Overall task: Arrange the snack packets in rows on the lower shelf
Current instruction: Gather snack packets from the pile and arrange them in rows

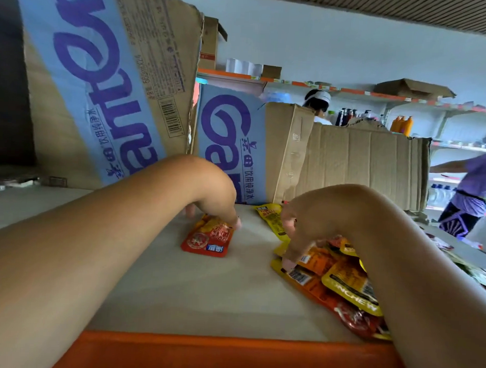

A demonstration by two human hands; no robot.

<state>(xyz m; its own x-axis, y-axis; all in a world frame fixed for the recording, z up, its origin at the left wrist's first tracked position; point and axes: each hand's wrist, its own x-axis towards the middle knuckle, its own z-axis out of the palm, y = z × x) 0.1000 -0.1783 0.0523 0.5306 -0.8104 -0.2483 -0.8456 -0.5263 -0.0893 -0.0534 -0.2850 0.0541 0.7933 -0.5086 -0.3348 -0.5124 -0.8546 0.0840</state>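
You're reaching both bare arms onto the lower shelf [205, 292], a pale grey board with an orange front edge [203, 353]. Your left hand [216, 199] is arching over the far end of a red packet [206, 241] that is lying flat near the middle of the shelf, apart from the rest. The fingertips [237, 225] are touching its right top corner and the thumb is coming down to the left of it. I cannot tell if it is gripping or just pressing. Your right hand [303, 227] is spreading fairly wide over the pile of packets [340, 281], orange, yellow and red, overlapping in a loose heap at the right of the shelf. The forefinger is pointing down onto a packet's barcode end at the pile's near left edge, and the other fingers are going in among the packets, partly hidden. A single yellow packet [272, 218] is lying just behind that hand, touching the pile. Nothing is sitting in a row yet. Behind both hands, cardboard is closing off the back of the shelf: a big tilted box [102, 82] with blue and purple print on the left, a second printed box [232, 134] in the middle, and a plain brown box [361, 166] on the right. Farther off, a person in a purple top [476, 186] is standing by other shelves, orange bottles [402, 124] are standing on one of them, and another person's head [317, 102] is showing above the boxes.
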